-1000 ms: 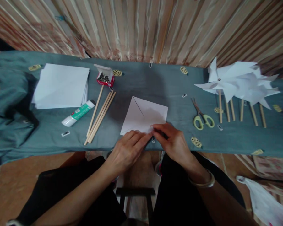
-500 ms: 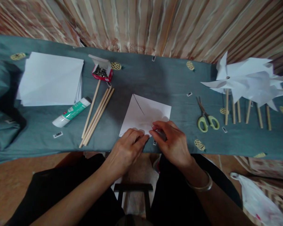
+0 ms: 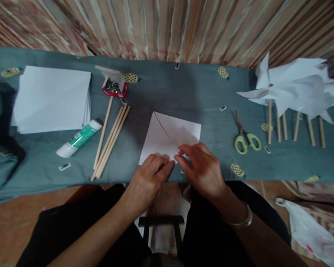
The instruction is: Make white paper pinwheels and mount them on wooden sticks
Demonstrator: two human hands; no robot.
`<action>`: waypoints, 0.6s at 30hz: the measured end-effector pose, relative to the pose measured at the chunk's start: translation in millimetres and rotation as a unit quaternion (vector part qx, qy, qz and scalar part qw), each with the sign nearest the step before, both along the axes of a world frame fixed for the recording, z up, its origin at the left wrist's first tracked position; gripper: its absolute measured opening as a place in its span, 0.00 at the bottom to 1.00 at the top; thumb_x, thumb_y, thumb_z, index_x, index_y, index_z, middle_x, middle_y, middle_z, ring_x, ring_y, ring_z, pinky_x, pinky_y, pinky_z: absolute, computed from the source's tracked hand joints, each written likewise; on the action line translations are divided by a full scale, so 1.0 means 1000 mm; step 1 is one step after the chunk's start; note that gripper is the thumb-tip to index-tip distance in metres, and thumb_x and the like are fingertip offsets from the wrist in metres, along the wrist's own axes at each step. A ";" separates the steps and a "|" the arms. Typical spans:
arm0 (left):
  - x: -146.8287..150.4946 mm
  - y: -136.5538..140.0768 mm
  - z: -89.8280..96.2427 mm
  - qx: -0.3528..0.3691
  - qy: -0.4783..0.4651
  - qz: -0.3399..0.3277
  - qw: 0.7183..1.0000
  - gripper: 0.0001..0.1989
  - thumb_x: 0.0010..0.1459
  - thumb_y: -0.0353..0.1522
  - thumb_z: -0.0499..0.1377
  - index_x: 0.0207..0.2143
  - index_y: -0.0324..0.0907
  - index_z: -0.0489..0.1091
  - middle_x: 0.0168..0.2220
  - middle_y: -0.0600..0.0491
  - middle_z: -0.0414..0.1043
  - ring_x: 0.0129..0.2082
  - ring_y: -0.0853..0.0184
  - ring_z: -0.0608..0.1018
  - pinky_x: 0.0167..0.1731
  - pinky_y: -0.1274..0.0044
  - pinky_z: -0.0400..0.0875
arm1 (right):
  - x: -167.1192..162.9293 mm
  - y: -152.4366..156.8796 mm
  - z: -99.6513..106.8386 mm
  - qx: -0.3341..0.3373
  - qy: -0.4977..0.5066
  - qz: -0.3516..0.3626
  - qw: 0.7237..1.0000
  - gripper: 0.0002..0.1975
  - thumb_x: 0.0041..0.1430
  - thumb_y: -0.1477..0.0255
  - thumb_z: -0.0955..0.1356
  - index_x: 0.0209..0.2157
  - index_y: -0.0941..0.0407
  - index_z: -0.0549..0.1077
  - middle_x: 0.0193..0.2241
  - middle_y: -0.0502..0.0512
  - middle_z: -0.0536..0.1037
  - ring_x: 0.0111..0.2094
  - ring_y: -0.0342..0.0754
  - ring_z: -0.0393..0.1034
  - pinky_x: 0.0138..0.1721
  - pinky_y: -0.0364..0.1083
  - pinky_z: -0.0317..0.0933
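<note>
A white square sheet of paper [image 3: 172, 129] lies on the table before me. A dark slit runs from its far left corner toward its middle. My left hand [image 3: 151, 172] grips the near edge with curled fingers, its thumb stretched along that edge. Beside it, my right hand [image 3: 198, 165] has thumb and index finger drawn together at the near right part of the sheet. What lies right between those fingertips is partly hidden. Green-handled scissors [image 3: 245, 137] rest, blades apart, to the right of the paper.
On the left are a paper stack [image 3: 52, 98], a glue stick [image 3: 79, 139], several wooden sticks [image 3: 112, 142] and an open red box of metal pins [image 3: 113, 87]. Paper pinwheels [image 3: 297, 89] on sticks lie at the right. A curtain [image 3: 167, 29] hangs behind the table.
The view has shifted slightly, so the things on the left appear farther left. Both hands stay at the paper's near edge, with only slight finger movement.
</note>
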State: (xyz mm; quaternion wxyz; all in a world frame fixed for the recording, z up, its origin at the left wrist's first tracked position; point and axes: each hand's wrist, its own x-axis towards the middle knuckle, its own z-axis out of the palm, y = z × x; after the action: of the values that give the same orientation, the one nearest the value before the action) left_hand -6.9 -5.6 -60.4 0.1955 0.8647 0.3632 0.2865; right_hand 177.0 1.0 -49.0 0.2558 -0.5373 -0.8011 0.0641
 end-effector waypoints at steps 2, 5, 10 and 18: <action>0.000 0.000 -0.001 -0.002 0.001 0.000 1.000 0.15 0.62 0.24 0.55 0.52 0.34 0.65 0.39 0.46 0.69 0.40 0.64 0.72 0.39 0.70 0.76 | -0.001 0.000 0.000 0.005 -0.005 -0.001 1.000 0.06 0.64 0.71 0.65 0.39 0.58 0.72 0.29 0.53 0.79 0.33 0.48 0.70 0.39 0.46 0.65; -0.001 0.001 -0.002 -0.002 0.004 -0.002 1.000 0.15 0.62 0.24 0.55 0.52 0.33 0.66 0.39 0.45 0.69 0.40 0.63 0.71 0.38 0.70 0.76 | -0.001 0.000 -0.001 0.001 -0.011 -0.007 1.000 0.06 0.64 0.71 0.66 0.39 0.59 0.73 0.29 0.54 0.79 0.34 0.49 0.69 0.39 0.46 0.64; 0.000 0.001 -0.001 0.006 0.009 0.001 1.000 0.15 0.63 0.24 0.54 0.52 0.34 0.65 0.39 0.45 0.69 0.40 0.64 0.71 0.38 0.71 0.76 | 0.000 -0.002 -0.003 -0.012 -0.016 -0.007 1.000 0.08 0.65 0.70 0.64 0.40 0.59 0.73 0.29 0.54 0.78 0.35 0.50 0.68 0.39 0.47 0.63; 0.002 0.002 0.000 0.013 0.013 0.001 1.000 0.14 0.63 0.24 0.54 0.51 0.33 0.66 0.38 0.46 0.68 0.38 0.64 0.71 0.35 0.71 0.75 | -0.002 0.000 0.000 -0.011 -0.031 0.020 0.999 0.10 0.66 0.73 0.63 0.35 0.58 0.75 0.29 0.53 0.79 0.34 0.48 0.67 0.40 0.48 0.61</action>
State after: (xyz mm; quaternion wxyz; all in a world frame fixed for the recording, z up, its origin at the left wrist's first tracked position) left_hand -5.0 -3.8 -60.5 0.1792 0.8704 0.3630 0.2802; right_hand 175.5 0.5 -49.0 0.2233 -0.5259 -0.8184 0.0614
